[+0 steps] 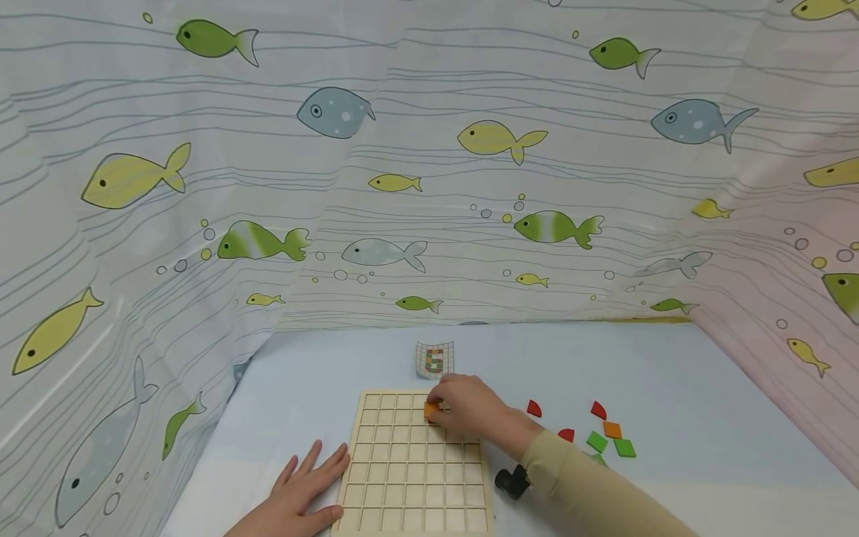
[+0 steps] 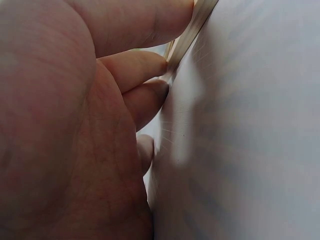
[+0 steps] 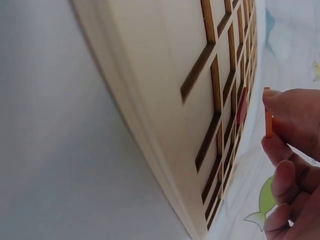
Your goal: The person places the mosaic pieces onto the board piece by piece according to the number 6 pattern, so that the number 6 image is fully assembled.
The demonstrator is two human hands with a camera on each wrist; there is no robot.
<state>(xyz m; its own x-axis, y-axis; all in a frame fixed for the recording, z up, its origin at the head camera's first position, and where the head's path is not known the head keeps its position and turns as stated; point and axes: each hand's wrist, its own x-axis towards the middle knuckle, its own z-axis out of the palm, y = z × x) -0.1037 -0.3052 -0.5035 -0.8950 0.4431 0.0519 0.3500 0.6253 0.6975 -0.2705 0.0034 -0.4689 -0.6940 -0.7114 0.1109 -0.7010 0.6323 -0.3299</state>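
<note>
A pale wooden grid board point(image 1: 406, 494) lies on the light tabletop. Over its far part, my right hand point(image 1: 470, 406) pinches an orange square tile point(image 3: 268, 120) between thumb and fingertip. In the right wrist view the tile is held on edge, just apart from the grid, and a red piece point(image 3: 242, 106) sits in a cell beside it. My left hand point(image 1: 302, 488) rests on the table with fingers spread, its fingertips touching the board's left edge. The left wrist view shows the fingers point(image 2: 145, 67) against that edge. Part of the grid is hidden under the right hand.
Behind the board stands a small curved pattern card point(image 1: 434, 360). To the right lie red quarter-circle pieces point(image 1: 599, 410), an orange tile point(image 1: 612, 429) and green tiles point(image 1: 625, 447). A black object point(image 1: 512, 482) is beside the right forearm. Fish-printed sheets point(image 1: 429, 216) surround the table.
</note>
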